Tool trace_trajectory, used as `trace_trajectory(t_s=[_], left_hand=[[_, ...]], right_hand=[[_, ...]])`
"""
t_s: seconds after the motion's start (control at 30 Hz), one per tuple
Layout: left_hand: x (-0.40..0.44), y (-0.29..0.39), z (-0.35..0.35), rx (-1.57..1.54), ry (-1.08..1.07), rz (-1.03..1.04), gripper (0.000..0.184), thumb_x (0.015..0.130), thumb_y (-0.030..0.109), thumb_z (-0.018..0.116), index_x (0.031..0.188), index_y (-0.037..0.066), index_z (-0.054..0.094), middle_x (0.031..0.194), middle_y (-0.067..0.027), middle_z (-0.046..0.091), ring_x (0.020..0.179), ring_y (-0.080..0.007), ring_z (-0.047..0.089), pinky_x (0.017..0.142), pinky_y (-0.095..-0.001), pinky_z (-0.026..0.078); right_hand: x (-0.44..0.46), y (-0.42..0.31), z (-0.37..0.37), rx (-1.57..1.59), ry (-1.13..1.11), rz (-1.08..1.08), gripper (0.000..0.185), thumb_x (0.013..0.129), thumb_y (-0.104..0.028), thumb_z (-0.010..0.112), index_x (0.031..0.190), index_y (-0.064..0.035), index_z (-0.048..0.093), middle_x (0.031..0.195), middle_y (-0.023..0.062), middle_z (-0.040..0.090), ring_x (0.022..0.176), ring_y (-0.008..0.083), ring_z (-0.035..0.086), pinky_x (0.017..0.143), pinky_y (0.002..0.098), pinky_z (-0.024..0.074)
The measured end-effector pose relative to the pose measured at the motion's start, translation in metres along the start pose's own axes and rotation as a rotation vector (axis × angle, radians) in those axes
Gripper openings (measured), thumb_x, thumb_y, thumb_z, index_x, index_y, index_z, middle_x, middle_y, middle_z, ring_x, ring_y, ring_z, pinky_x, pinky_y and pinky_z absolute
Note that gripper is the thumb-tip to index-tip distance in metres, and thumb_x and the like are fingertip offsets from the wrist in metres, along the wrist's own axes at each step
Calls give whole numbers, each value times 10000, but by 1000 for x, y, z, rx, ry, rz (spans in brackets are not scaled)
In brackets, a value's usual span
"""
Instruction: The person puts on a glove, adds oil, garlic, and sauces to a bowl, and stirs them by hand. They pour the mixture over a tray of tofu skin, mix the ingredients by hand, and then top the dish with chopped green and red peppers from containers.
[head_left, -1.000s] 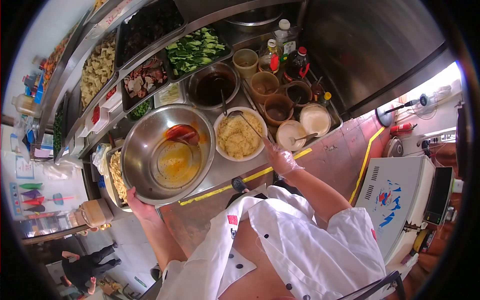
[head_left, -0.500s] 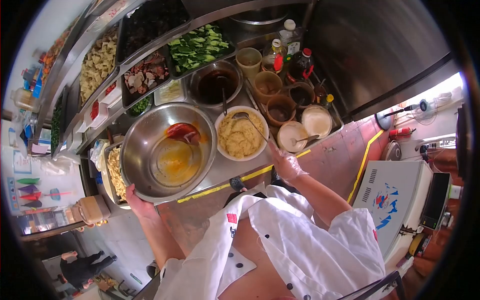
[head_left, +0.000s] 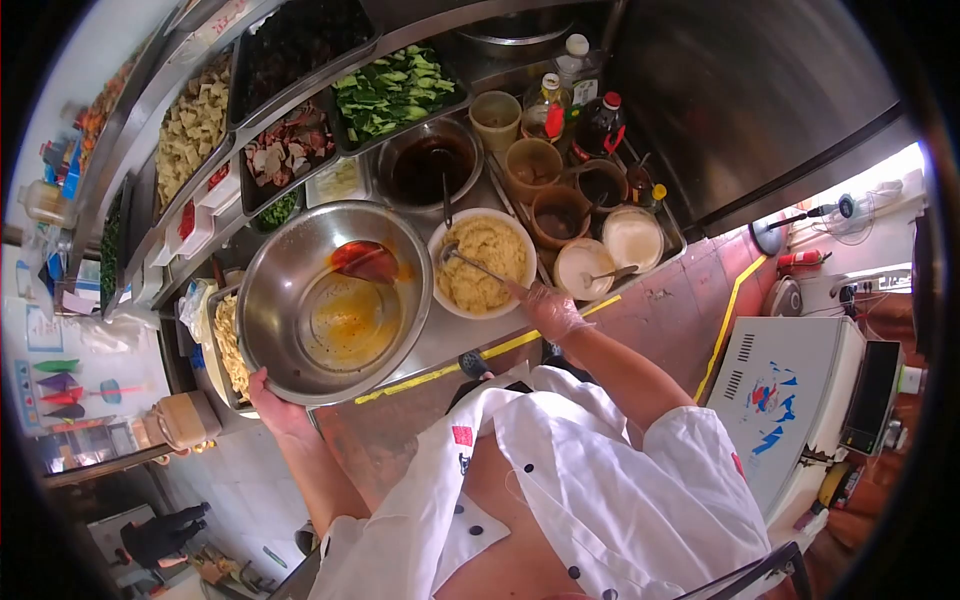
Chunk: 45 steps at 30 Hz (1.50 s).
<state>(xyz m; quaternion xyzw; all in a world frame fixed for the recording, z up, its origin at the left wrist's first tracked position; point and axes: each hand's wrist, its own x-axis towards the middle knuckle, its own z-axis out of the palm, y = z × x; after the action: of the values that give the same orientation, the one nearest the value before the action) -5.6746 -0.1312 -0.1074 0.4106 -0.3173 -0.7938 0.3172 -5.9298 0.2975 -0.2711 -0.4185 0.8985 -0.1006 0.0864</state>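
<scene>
My left hand (head_left: 277,405) grips the near rim of a large steel bowl (head_left: 270,300), which is tilted and holds red and yellow oily residue. Gloved in clear plastic, my right hand (head_left: 550,312) is closed on the handle of a metal spoon (head_left: 480,263). The spoon's head lies at the left side of a white bowl (head_left: 437,290) full of yellowish minced food (head_left: 490,245). Behind that stands a steel bowl of dark sauce (head_left: 428,170) with a dark handle sticking out.
Brown cups (head_left: 558,214) and two white-filled containers (head_left: 632,240) stand at the right, bottles (head_left: 600,125) behind them. Food trays (head_left: 395,90) line the back left. A white cabinet (head_left: 780,400) is at far right, a person (head_left: 165,535) at lower left.
My right hand and the spoon have moved left, with the spoon's head now lower over the food. The steel bowl has shifted only slightly. The person in the background has moved.
</scene>
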Motion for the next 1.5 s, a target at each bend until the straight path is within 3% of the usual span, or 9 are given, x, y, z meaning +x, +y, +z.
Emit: trace_trajectory(t_s=[0.13,0.2,0.43,0.57,0.63,1.03,1.13,1.4,1.5], left_hand=[[-3,-3,-2,-20,9,-10,407,910,215,474,1222,-32,562,1235,-165,632,1148,-314,596,1025,-434,461],[-7,-3,0,-6,6,4,408,909,215,476,1222,-30,566,1236,-163,634,1149,-312,597,1022,-432,463],[-47,7,53,6,-84,29,436,906,227,490,1254,-24,568,1265,-156,626,1169,-294,593,1043,-417,447],[-64,16,105,64,-240,-64,450,894,216,526,1265,-36,557,1271,-150,623,1171,-285,592,1047,-406,447],[-43,7,117,58,-263,-68,434,880,189,548,1251,-35,564,1255,-149,626,1158,-282,597,1037,-401,456],[-29,-92,258,258,-439,-34,145,805,11,603,948,3,624,1031,-114,642,989,-249,631,921,-379,527],[-34,-105,272,326,-388,-4,125,807,8,603,930,8,620,1040,-113,643,993,-247,632,920,-379,524],[-67,-106,301,446,-526,115,520,852,5,570,1366,-49,516,1263,-132,623,1138,-230,612,1004,-346,488],[-72,-109,301,477,-487,156,496,864,-8,549,1359,-45,524,1276,-134,615,1146,-230,609,1018,-349,483]], right_hand=[[-1,-3,-12,119,83,75,527,868,-74,580,1389,-61,504,1027,239,584,969,390,617,826,486,528],[-12,-17,-13,212,375,143,531,839,-55,602,1364,-52,522,1171,271,542,1161,428,530,987,509,457],[-57,-22,-45,507,407,310,446,850,-96,661,1283,-25,577,1200,257,539,1155,441,524,990,482,460],[-70,22,-51,695,378,703,366,920,-130,623,1273,-41,585,1147,201,593,1018,328,615,919,393,498],[-72,42,-55,851,543,865,350,949,-165,616,1278,-49,589,1076,159,643,952,252,641,875,361,509],[-102,75,-61,1267,641,852,316,986,-162,607,1258,-1,614,1107,115,696,988,164,641,884,304,506],[-123,91,-55,1241,697,973,325,980,-152,620,1271,-8,602,1069,89,683,965,152,623,880,304,501],[-91,127,-62,1014,430,1002,517,888,-291,720,1296,-2,587,952,134,692,875,222,659,823,332,522],[-64,135,-43,1069,509,807,425,897,-290,705,1212,-11,649,944,167,717,857,223,686,804,345,525]])
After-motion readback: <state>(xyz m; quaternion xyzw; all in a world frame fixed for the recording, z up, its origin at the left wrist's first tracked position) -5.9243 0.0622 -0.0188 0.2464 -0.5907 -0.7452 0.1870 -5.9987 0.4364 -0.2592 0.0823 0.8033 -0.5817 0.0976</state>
